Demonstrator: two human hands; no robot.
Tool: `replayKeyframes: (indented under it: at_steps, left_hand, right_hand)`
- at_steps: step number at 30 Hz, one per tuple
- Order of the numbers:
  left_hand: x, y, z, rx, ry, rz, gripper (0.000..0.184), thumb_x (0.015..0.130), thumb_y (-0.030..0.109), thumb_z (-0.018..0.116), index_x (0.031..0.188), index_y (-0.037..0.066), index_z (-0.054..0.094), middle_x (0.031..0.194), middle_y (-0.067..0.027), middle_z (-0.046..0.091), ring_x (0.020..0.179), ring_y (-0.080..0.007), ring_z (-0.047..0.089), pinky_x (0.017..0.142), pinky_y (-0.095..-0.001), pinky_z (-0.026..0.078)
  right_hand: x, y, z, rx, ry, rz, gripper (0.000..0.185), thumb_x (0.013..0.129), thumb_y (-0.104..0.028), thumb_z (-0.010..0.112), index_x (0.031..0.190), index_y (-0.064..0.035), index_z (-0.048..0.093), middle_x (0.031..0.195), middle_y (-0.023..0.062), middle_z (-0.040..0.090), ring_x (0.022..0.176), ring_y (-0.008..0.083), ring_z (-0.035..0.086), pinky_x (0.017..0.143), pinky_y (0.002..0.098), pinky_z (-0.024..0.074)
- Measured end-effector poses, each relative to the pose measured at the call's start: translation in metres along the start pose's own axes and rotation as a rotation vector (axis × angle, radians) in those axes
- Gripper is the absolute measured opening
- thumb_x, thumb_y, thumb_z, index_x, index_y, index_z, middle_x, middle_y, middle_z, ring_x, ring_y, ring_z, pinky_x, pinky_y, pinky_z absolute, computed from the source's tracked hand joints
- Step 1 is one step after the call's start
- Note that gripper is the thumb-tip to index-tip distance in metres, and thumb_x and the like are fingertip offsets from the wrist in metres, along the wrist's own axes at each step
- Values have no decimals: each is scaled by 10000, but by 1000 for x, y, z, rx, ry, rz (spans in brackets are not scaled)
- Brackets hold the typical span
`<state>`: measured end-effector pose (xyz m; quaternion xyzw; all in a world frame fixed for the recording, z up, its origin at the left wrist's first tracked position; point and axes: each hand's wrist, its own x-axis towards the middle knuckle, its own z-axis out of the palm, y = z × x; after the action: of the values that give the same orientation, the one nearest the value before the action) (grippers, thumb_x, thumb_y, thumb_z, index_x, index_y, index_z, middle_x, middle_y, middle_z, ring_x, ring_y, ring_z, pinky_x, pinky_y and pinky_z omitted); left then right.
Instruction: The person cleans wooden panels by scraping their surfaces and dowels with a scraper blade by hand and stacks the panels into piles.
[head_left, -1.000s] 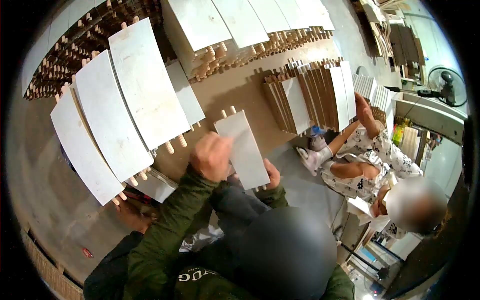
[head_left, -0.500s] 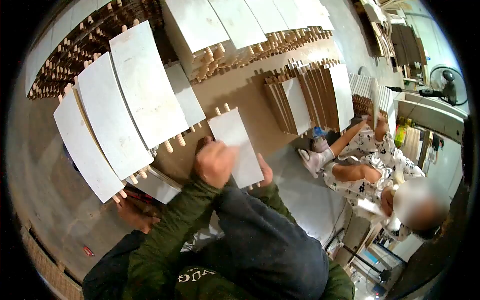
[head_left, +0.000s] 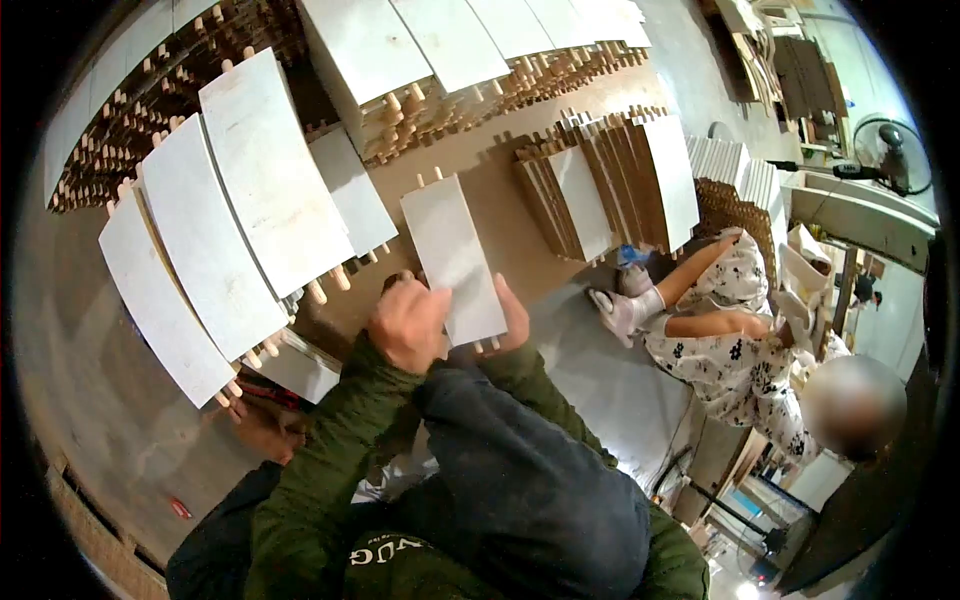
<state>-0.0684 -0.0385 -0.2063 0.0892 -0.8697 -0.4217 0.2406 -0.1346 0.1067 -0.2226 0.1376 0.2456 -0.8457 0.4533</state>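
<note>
A pale rectangular board (head_left: pixel 455 255) with wooden pegs at both short ends is tilted in front of me. My right hand (head_left: pixel 512 315) grips its lower right edge. My left hand (head_left: pixel 408 325) is closed at the lower left edge, with its fingertips over the board's face; anything between those fingers is hidden. Larger white pegged boards (head_left: pixel 275 170) are stacked to the left. Beyond my board, to the right, several smaller boards (head_left: pixel 582 200) stand side by side on a brown surface (head_left: pixel 480 215).
More pegged boards (head_left: pixel 440 40) are piled along the far side. At right a co-worker in patterned clothes (head_left: pixel 730 365) sits near pale stacked pieces (head_left: pixel 720 165). A fan (head_left: pixel 890 155) stands farther back. A small red object (head_left: pixel 180 508) lies on the floor at lower left.
The board in my right hand has shifted up and left in view. My left hand has come down to its lower left edge. The co-worker's arms have drawn back from the stacks.
</note>
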Motion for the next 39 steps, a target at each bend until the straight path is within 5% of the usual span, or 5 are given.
replayKeyframes:
  at_steps: [8,12,15,30,39]
  left_hand:
    - [-4,16,-2,-191,-2,-3,92,710,4,636,793,24,602,653,-100,499,606,-285,520,527,-366,410]
    - [9,3,-4,-77,100,-101,101,695,13,610,793,34,610,664,-100,511,641,-275,545,555,-355,435]
    - [-20,27,13,-127,77,-8,130,667,29,636,796,38,624,650,-112,513,616,-271,542,507,-345,428]
    - [-22,-11,-18,-1223,20,-940,147,831,108,542,937,10,514,769,-41,575,688,-94,544,668,-238,461]
    - [-6,15,14,-936,-34,-737,401,688,77,721,989,32,460,913,-51,553,818,-115,525,757,-274,445]
  right_hand:
    - [4,-7,5,-154,274,-61,516,933,-390,296,1172,40,452,968,155,605,785,226,617,622,300,515]
    - [6,-10,-9,74,-440,111,527,928,-402,304,1177,37,456,1005,162,602,812,219,618,654,310,516]
    - [6,-6,9,-141,184,-71,542,927,-408,310,1220,34,425,1118,167,554,998,250,559,877,364,439]
    - [-7,-33,23,-548,211,-136,646,696,-110,650,1238,18,324,1166,219,499,980,333,580,815,424,511]
    - [-7,-14,43,-525,259,-237,648,707,-48,591,1242,-19,229,1160,247,484,958,337,582,798,440,509]
